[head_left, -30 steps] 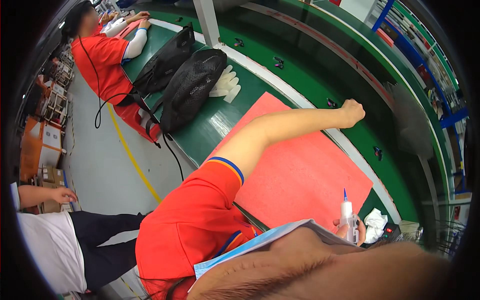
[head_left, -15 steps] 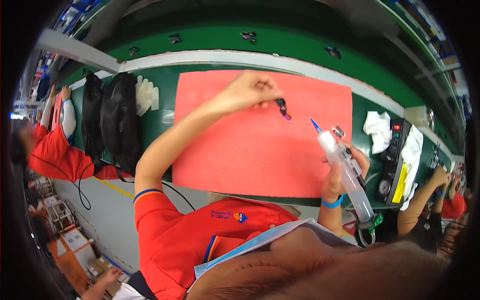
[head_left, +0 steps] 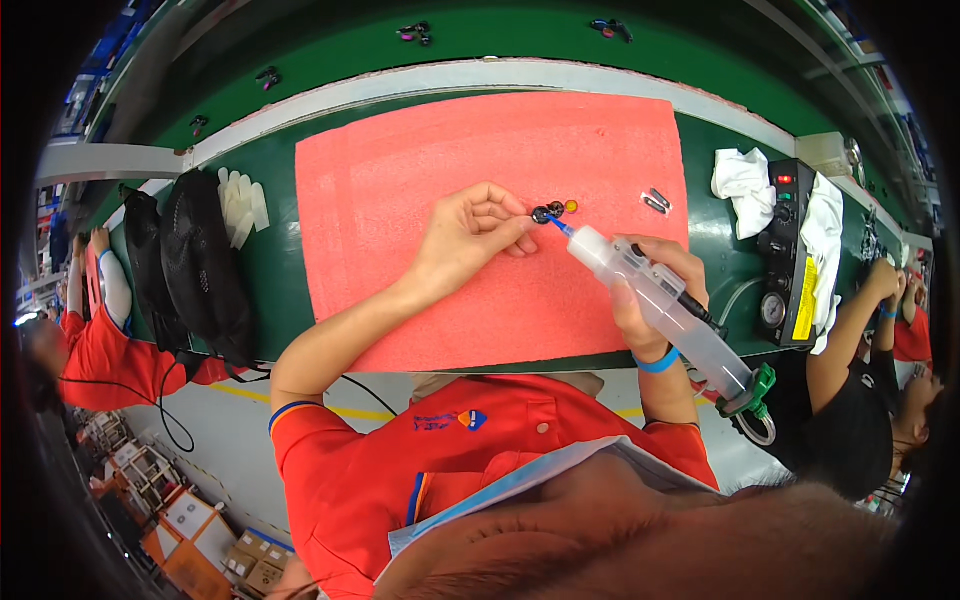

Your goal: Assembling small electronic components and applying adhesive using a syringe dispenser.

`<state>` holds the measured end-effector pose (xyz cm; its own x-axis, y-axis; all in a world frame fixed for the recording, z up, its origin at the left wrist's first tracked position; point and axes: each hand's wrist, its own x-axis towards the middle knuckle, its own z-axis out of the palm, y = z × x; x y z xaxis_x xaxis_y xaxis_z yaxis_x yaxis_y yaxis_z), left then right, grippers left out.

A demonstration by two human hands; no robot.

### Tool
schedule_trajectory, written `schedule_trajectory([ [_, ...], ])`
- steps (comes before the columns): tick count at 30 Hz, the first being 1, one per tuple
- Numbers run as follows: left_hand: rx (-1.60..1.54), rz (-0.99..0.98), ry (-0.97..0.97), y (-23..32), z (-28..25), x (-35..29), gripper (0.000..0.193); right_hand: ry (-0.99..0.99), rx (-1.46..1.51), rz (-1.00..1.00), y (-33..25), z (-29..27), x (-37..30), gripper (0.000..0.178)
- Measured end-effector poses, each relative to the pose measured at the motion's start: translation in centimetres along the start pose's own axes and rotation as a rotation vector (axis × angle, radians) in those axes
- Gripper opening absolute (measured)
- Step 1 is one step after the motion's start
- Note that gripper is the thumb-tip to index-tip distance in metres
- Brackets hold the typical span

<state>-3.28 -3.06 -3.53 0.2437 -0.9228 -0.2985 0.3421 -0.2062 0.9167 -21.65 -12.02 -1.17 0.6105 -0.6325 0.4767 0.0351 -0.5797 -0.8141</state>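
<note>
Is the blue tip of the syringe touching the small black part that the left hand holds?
Touching. In the head view, the blue tip of the syringe meets the small black part pinched by the left hand, with no gap visible; the right hand grips the barrel.

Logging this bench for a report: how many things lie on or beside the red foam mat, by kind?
Small black part: 1
Orange bead: 1
Small metal clips: 2
Dispensing syringe: 1
White rags: 2
Black control box: 1
Black fans: 2
Total: 10
</note>
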Motion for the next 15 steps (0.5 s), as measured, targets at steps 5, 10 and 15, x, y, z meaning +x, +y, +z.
schedule_trajectory([
  [5, -0.007, 0.029, 0.040, -0.17, 0.14, -0.09, 0.008, -0.013, -0.042, 0.034, -0.08, 0.43, 0.16, 0.036],
  [10, 0.011, 0.036, 0.027, -0.14, 0.18, -0.09, 0.007, -0.019, -0.066, 0.047, -0.29, 0.55, 0.39, 0.035],
  [15, 0.023, 0.041, 0.023, -0.20, 0.20, -0.08, 0.007, -0.010, -0.091, 0.041, -0.17, 0.83, 0.47, 0.035],
])
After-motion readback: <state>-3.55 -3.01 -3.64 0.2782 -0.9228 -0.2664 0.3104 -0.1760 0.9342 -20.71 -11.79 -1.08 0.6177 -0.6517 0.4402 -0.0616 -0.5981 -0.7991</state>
